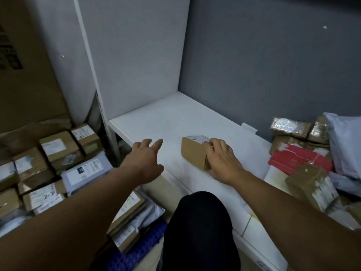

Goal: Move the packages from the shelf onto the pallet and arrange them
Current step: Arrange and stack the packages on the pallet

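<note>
Evidently you are midway: your right hand [222, 159] grasps a small brown box [192, 153] near the shelf's [166, 122] front edge; your left hand [145, 161] hovers unclenched over the front-left corner, holding nothing; stacked packages [52, 149] appear already set on the blue pallet [134, 251]; a heap [300, 157] remains at the shelf's right end.

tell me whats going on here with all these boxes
A person is working at a white shelf. Their right-hand grip holds a small brown box on it; the left-hand grip hovers open beside it. A pile of packages lies at the shelf's right, and stacked packages sit lower left by a blue pallet.
</note>
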